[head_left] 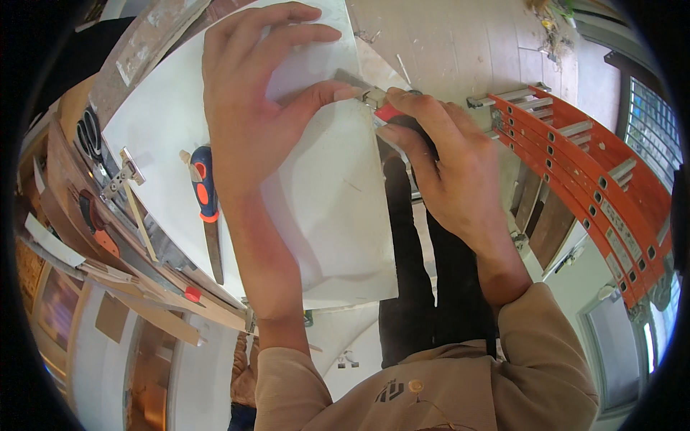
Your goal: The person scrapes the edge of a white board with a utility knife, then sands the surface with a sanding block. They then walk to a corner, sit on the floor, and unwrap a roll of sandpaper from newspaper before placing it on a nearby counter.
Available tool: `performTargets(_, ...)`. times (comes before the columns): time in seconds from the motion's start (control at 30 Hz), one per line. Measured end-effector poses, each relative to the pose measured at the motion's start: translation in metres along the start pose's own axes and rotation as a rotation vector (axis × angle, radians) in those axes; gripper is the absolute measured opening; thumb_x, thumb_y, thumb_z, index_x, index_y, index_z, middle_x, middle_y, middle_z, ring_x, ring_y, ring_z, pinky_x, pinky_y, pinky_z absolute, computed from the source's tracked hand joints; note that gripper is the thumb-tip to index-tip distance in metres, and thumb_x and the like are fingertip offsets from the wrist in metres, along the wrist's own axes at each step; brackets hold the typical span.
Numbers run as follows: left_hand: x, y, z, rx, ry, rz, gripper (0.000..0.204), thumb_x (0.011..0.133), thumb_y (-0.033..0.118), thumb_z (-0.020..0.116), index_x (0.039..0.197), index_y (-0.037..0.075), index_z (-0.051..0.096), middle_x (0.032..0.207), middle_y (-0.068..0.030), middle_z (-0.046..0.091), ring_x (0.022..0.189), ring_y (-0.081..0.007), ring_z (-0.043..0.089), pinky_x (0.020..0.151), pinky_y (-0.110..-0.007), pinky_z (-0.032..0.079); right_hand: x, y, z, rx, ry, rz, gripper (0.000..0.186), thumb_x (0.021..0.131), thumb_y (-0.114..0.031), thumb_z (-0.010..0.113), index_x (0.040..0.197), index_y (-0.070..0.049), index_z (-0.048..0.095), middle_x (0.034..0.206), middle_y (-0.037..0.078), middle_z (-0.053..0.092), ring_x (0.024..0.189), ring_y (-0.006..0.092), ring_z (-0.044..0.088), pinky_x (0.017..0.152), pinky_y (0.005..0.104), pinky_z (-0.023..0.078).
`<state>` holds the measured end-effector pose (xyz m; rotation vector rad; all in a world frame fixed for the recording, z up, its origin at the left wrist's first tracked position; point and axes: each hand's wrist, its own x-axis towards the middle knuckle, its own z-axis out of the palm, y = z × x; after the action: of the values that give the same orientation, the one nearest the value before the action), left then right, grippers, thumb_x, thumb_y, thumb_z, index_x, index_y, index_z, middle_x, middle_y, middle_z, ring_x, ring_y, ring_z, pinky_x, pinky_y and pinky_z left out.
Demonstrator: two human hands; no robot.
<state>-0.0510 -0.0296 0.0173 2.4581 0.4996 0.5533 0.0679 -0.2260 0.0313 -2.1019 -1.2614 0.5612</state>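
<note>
A white board (327,215) lies in front of me, its right edge running toward my legs. My right hand (460,161) is closed round a red-and-black utility knife (389,113), whose metal front end meets the board's right edge. Over the board's far part, my left hand (248,100) has its fingers spread and curved. Its thumb reaches to the edge right beside the knife's metal end and seems to touch it. Left of my left forearm rests a tool with a blue-and-orange handle (204,179) and a flat, file-like blade.
Black-handled scissors (89,135) and a metal hinge (123,176) lie at the board's left edge. Farther left are wood strips and an orange-and-black handled tool (100,228). A folded orange ladder (575,165) lies on the right. Debris (550,39) sits on the far floor.
</note>
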Motion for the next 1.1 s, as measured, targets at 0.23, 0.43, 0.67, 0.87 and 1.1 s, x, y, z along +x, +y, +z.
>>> performTargets(0.23, 0.001, 0.0, 0.008, 0.076, 0.062, -0.017, 0.052, 0.064, 0.018, 0.093, 0.112, 0.016, 0.076, 0.12, 0.0012, 0.07, 0.115, -0.0245, 0.056, 0.102, -0.039, 0.043, 0.001, 0.009, -0.001, 0.014, 0.046, 0.048, 0.028, 0.093, -0.012, 0.069, 0.122, -0.009, 0.066, 0.104, 0.012, 0.073, 0.092, 0.0345, 0.07, 0.074, 0.0419, 0.056)
performTargets(0.43, -0.003, -0.014, 0.003, -0.126, 0.133, -0.127, 0.04, 0.081, 0.021, 0.087, 0.117, 0.009, 0.073, 0.122, -0.0012, 0.07, 0.118, -0.0205, 0.057, 0.105, -0.036, 0.04, 0.007, 0.028, -0.025, 0.131, 0.165, 0.452, 0.02, 0.097, -0.011, 0.069, 0.117, -0.007, 0.068, 0.11, 0.016, 0.073, 0.095, 0.0367, 0.071, 0.08, 0.0354, 0.057)
performTargets(0.67, -0.007, -0.02, 0.009, -0.324, 0.233, -0.114, 0.03, 0.097, 0.018, 0.074, 0.123, 0.003, 0.07, 0.127, -0.0056, 0.069, 0.121, -0.019, 0.059, 0.108, -0.036, 0.039, -0.002, 0.002, -0.008, 0.124, -0.031, 0.055, 0.031, 0.091, -0.004, 0.076, 0.121, 0.0, 0.068, 0.106, 0.015, 0.075, 0.094, 0.0299, 0.072, 0.084, 0.0354, 0.056)
performTargets(0.87, -0.007, -0.022, 0.013, -0.367, 0.258, -0.122, 0.026, 0.099, 0.015, 0.07, 0.122, 0.002, 0.071, 0.127, -0.0076, 0.069, 0.121, -0.019, 0.059, 0.107, -0.034, 0.042, 0.002, -0.003, -0.005, 0.132, -0.051, 0.067, 0.03, 0.09, -0.003, 0.076, 0.12, -0.001, 0.069, 0.108, 0.015, 0.075, 0.094, 0.0307, 0.073, 0.082, 0.0371, 0.057)
performTargets(1.1, -0.008, -0.024, 0.012, -0.379, 0.259, -0.147, 0.022, 0.102, 0.011, 0.065, 0.121, 0.002, 0.072, 0.127, -0.0078, 0.069, 0.122, -0.0188, 0.06, 0.109, -0.034, 0.042, 0.002, 0.018, 0.001, 0.122, -0.001, -0.048, 0.035, 0.088, -0.008, 0.073, 0.123, -0.01, 0.066, 0.1, 0.013, 0.073, 0.087, 0.0336, 0.069, 0.07, 0.0427, 0.056)
